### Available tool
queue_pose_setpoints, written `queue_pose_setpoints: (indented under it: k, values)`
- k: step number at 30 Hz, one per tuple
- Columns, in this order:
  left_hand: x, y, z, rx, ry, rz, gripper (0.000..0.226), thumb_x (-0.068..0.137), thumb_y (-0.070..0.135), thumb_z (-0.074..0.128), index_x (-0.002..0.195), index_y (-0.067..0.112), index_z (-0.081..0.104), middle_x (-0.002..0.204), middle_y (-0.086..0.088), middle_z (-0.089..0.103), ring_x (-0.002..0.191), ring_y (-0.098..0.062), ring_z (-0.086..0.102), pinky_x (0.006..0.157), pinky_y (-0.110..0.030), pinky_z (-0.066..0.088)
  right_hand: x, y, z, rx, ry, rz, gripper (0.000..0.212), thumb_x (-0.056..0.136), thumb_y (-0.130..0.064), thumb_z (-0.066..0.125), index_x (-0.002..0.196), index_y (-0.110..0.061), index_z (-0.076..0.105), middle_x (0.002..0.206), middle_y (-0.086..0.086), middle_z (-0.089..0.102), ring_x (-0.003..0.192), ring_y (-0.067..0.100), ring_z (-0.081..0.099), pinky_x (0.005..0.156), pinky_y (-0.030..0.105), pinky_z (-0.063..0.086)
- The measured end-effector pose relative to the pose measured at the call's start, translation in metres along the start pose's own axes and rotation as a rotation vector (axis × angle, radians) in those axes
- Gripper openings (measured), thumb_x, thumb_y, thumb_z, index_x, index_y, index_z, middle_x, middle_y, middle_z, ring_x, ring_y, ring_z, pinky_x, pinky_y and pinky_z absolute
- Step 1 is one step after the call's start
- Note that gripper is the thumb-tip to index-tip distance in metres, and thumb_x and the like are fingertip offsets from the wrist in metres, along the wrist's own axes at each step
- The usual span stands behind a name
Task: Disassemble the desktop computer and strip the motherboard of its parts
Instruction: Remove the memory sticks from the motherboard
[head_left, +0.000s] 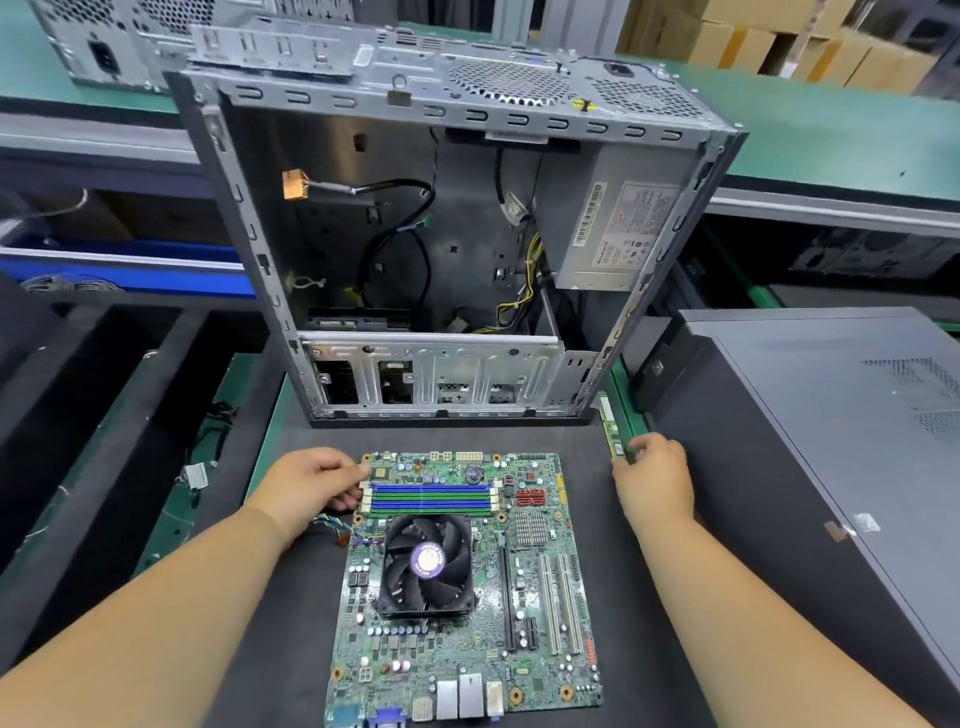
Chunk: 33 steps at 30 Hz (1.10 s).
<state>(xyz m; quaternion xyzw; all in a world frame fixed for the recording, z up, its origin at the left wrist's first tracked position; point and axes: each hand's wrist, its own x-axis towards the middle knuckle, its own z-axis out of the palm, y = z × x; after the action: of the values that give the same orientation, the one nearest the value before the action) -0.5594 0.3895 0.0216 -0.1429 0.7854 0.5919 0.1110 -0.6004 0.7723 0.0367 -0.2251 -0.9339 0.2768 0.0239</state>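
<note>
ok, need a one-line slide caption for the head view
Right hand holds a RAM stick beside the stripped motherboard; left hand rests at its edge.

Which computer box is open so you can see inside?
The middle case, behind the motherboard. Its side is off, showing cables and the power supply. The dark case on the right is closed.
</note>
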Motion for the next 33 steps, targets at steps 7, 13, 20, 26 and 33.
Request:
queue_pose_setpoints:
  k: [7,13,20,26,33]
  values:
    - [-0.008,0.006,0.004,0.023,0.007,0.002,0.023,0.08,0.022,0.077,0.073,0.002,0.068,0.061,-0.007,0.068,0.056,-0.012,0.06,0.059,-0.019,0.05,-0.065,-0.05,0.022,0.028,-0.132,-0.469,0.009,0.091,-0.031,0.065,0.086,-0.024,0.066,0.085,-0.012,0.053,0.075,0.002,0.052,0.066,0.021,0.04]
    - [-0.014,0.006,-0.001,0.169,-0.032,-0.001,0.033,0.073,0.036,0.081,0.073,0.006,0.066,0.067,-0.011,0.068,0.062,-0.013,0.06,0.072,-0.026,0.049,-0.089,-0.063,0.042,0.026,-0.175,-0.433,0.019,0.082,-0.042,0.072,0.085,-0.026,0.063,0.082,-0.011,0.047,0.075,0.011,0.052,0.068,0.027,0.045]
    - [-0.014,0.006,-0.002,0.237,-0.081,0.065,0.029,0.079,0.031,0.078,0.071,0.008,0.061,0.057,-0.003,0.055,0.059,-0.014,0.05,0.065,-0.025,0.042,-0.094,-0.063,0.045,-0.067,-0.154,-0.462,0.023,0.081,-0.043,0.074,0.081,-0.027,0.057,0.085,-0.011,0.05,0.078,0.013,0.053,0.083,0.032,0.041]
    - [-0.011,0.015,-0.001,0.554,-0.045,0.204,0.03,0.082,0.029,0.073,0.065,0.014,0.052,0.058,0.006,0.047,0.056,-0.011,0.039,0.055,-0.021,0.037,-0.095,-0.068,0.05,-0.145,-0.163,-0.526,0.017,0.089,-0.031,0.068,0.085,-0.018,0.058,0.087,-0.006,0.047,0.084,0.019,0.052,0.085,0.033,0.04]
    - [-0.012,0.025,-0.006,0.632,-0.058,0.183,0.031,0.085,0.038,0.068,0.07,0.013,0.059,0.059,0.004,0.051,0.057,-0.012,0.045,0.059,-0.024,0.041,-0.064,-0.062,0.022,-0.072,-0.107,-0.434,0.019,0.097,-0.035,0.054,0.09,-0.023,0.067,0.093,-0.005,0.055,0.077,0.013,0.054,0.068,0.027,0.041]
